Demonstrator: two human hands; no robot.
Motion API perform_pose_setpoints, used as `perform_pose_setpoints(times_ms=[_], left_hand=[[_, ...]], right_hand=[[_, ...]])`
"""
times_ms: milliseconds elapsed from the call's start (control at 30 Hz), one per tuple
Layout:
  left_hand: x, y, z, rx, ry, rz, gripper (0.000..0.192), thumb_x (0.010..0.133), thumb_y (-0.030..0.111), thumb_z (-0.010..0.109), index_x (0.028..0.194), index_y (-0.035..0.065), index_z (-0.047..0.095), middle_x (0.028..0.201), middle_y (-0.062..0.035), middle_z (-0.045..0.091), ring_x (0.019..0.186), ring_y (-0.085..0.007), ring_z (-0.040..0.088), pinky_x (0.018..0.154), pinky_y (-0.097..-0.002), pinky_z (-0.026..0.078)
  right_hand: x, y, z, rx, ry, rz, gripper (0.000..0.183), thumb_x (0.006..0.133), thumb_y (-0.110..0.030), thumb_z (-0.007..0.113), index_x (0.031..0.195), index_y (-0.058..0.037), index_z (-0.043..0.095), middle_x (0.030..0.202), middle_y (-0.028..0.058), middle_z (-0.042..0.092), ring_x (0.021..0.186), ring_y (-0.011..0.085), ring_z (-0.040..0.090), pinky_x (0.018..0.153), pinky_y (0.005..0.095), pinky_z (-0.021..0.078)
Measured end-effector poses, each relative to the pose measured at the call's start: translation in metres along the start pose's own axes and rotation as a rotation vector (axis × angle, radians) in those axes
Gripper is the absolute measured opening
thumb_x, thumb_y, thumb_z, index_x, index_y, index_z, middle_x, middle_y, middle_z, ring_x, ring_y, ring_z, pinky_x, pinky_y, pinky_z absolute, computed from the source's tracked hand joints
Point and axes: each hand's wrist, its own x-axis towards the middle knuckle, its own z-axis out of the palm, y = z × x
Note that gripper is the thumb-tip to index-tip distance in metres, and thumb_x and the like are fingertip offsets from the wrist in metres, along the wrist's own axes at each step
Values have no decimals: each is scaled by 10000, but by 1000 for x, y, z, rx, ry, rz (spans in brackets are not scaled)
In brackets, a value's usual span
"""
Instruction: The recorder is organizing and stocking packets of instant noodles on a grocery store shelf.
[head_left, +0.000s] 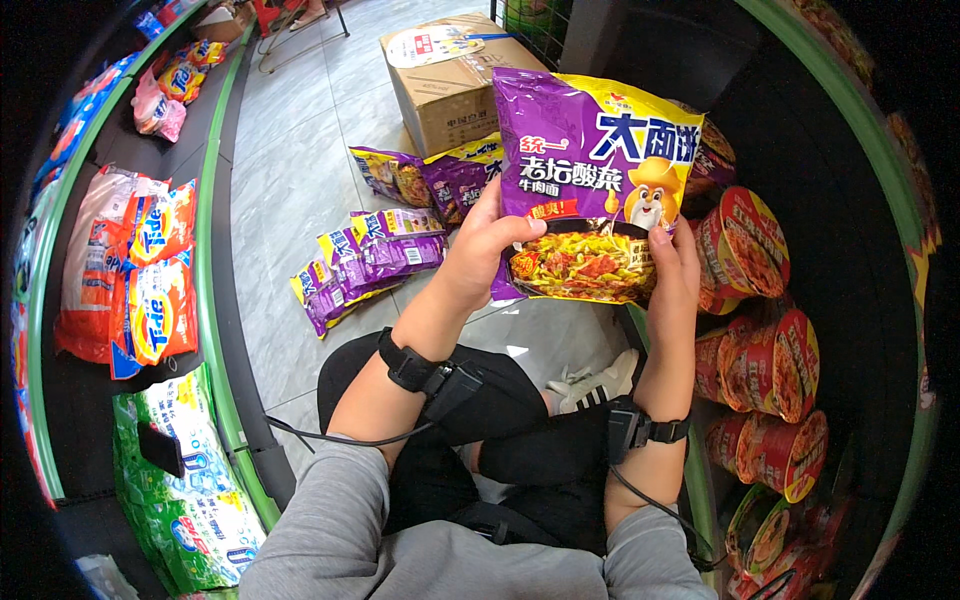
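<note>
Between my two hands I hold up a purple and yellow bag of instant noodles (570, 202), its printed front turned towards me. My left hand (484, 240) grips its left edge, thumb on the front. On the right edge my right hand (675, 259) does the same; the fingers behind the bag are partly hidden. Beyond my left forearm, several more noodle packs (367, 251) of the same purple and yellow lie in a row on the floor. Further such packs (457, 180) rest behind them, partly covered by the held bag.
A cardboard box (457, 82) stands on the grey tiled floor (300, 157) ahead. To the right, cup noodles (772, 364) are stacked on a low shelf. Tide detergent bags (154, 311) and green detergent bags (180, 487) line the left shelf, a black phone-like object (160, 448) on one.
</note>
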Motion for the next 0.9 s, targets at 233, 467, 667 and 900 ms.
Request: perform_pose_setpoints(times_ms=[233,467,667,900], left_hand=[[3,-5,-6,-12,-11,-28,571,752,47,525,1300,19,366,1173,-83,533,1068,-165,509,953,-296,362],[3,-6,-8,-7,-21,-16,580,758,56,521,1312,14,356,1188,-89,526,1086,-170,500,962,-298,356],[3,-8,-9,-16,-15,-19,578,762,70,520,1312,11,353,1191,-88,522,1083,-168,497,957,-295,356],[3,-7,-8,-8,-26,-17,559,764,83,514,1298,10,366,1172,-84,532,1064,-161,503,949,-295,361]], right_hand=[[0,1,2,82,-2,65,412,880,-216,554,1188,44,474,1079,91,564,948,125,520,846,249,403],[-1,8,2,83,-9,43,406,882,-224,557,1181,41,482,1076,90,566,943,123,524,847,248,404],[-1,8,3,74,-7,27,411,888,-228,553,1189,41,475,1099,96,554,967,127,516,860,249,397],[-1,8,4,89,-2,53,408,889,-219,554,1192,42,470,1103,98,552,974,128,512,867,253,393]])
